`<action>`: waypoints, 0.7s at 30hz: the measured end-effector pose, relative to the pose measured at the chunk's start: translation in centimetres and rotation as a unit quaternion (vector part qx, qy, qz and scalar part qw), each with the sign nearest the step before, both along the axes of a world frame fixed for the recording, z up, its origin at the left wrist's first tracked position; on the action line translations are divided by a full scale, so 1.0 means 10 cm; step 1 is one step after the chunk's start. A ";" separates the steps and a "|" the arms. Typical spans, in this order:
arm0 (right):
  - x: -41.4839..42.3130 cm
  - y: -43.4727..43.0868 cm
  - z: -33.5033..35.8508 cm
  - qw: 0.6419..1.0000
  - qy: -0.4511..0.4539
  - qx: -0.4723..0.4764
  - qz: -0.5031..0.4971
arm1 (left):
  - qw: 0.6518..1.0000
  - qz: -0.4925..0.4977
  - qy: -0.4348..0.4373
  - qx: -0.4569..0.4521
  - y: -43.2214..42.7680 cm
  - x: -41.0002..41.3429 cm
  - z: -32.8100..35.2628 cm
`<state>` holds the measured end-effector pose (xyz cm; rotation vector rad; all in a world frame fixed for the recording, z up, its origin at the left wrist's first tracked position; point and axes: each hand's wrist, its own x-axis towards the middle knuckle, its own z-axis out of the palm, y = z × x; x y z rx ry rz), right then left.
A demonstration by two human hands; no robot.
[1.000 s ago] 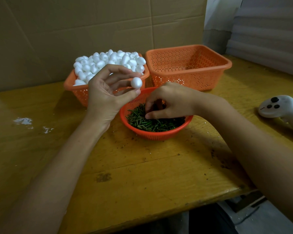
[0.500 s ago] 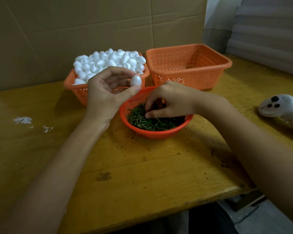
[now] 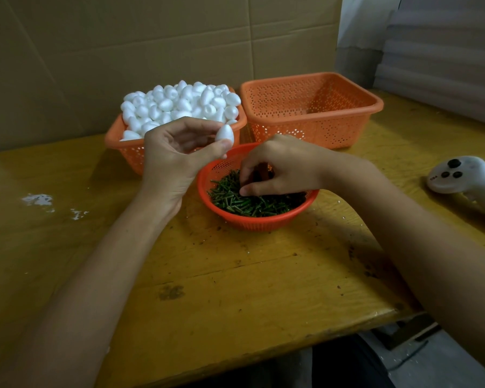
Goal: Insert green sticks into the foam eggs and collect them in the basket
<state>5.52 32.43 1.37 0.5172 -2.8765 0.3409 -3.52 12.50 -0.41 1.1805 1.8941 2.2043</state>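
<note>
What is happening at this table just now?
A person is fitting green sticks into foam eggs. The left hand pinches one foam egg near the round basket of green sticks; the right hand digs among those sticks. The egg shows no stick yet. Behind, one square basket is heaped with eggs, the other square basket looks empty.

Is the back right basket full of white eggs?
No, the right basket shows only its bare floor; the eggs pile in the left basket.
</note>
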 end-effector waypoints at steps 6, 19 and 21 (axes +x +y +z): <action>0.00 0.00 -0.01 1.000 0.005 0.004 0.001 | 0.997 -0.048 -0.048 0.032 -0.02 0.00 0.03; -0.01 0.01 -0.01 1.000 0.006 0.005 0.004 | 0.990 -0.084 -0.092 0.057 -0.03 -0.01 0.06; -0.01 0.01 -0.01 1.000 0.007 0.004 0.004 | 0.990 -0.096 -0.082 0.056 -0.03 -0.01 0.05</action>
